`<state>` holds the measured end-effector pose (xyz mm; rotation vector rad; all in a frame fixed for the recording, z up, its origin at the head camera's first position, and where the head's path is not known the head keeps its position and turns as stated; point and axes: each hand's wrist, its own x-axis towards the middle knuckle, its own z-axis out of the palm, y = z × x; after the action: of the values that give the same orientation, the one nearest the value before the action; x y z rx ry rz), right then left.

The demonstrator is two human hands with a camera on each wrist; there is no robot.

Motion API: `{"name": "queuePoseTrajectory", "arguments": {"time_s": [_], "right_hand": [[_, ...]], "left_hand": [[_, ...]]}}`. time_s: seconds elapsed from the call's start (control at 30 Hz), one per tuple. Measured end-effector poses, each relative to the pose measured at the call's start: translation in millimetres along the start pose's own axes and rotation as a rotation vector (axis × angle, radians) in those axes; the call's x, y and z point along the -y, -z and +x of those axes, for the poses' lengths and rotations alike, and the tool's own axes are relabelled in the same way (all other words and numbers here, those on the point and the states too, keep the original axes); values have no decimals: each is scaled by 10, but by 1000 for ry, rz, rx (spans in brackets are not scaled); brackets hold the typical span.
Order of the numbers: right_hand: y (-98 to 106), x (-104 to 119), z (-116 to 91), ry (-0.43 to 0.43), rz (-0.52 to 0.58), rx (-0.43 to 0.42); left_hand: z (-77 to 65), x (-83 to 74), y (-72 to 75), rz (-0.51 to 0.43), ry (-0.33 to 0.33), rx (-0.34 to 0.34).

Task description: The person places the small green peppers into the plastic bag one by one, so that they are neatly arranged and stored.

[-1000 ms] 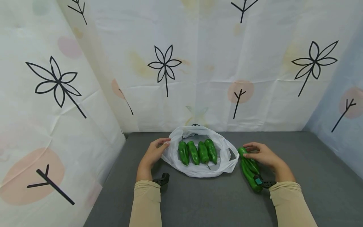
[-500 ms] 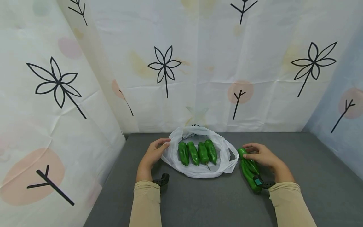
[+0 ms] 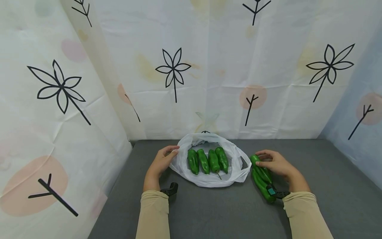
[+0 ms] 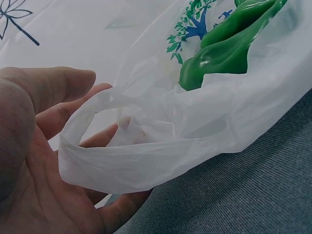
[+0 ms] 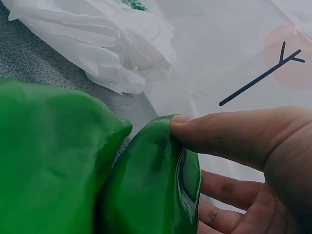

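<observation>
Main worry here is the right hand (image 3: pixel 276 164): it's got the upper loose pepper (image 3: pixel 265 173) pinched between thumb and fingers, but that skin looks slick, so I'd guess it could squirt out if lifted by the end. The long pepper (image 3: pixel 260 186) lies right alongside and could get dragged or rolled off too. Can't really tell if a third one's tucked under the palm.

Both sit on the tabletop (image 3: pixel 215 212) just right of the white bag (image 3: pixel 198 179), which is spread near the back edge with four green peppers (image 3: pixel 213 161) showing inside. Left hand (image 3: pixel 162 162) is loose at the bag's left side, fingers behind the handle (image 4: pixel 112 168), thumb clear, so the mouth might sag or slide if bumped.

Versus a second ago, barely anything: the long pepper's shifted slightly toward the bag, and the left hand hasn't budged.
</observation>
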<state>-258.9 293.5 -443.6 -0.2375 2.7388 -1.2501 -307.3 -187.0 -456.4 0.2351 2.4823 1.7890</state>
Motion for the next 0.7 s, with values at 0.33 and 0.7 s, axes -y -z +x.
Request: {"name": "queuePoseTrajectory", "arguments": {"time_s": [0.33, 0.7], "right_hand": [[43, 17, -50, -21, 21, -30], [74, 70, -87, -15, 28, -57]], "left_hand": [[3, 1, 2, 6, -4, 4], [-5, -2, 0, 6, -2, 5]]}}
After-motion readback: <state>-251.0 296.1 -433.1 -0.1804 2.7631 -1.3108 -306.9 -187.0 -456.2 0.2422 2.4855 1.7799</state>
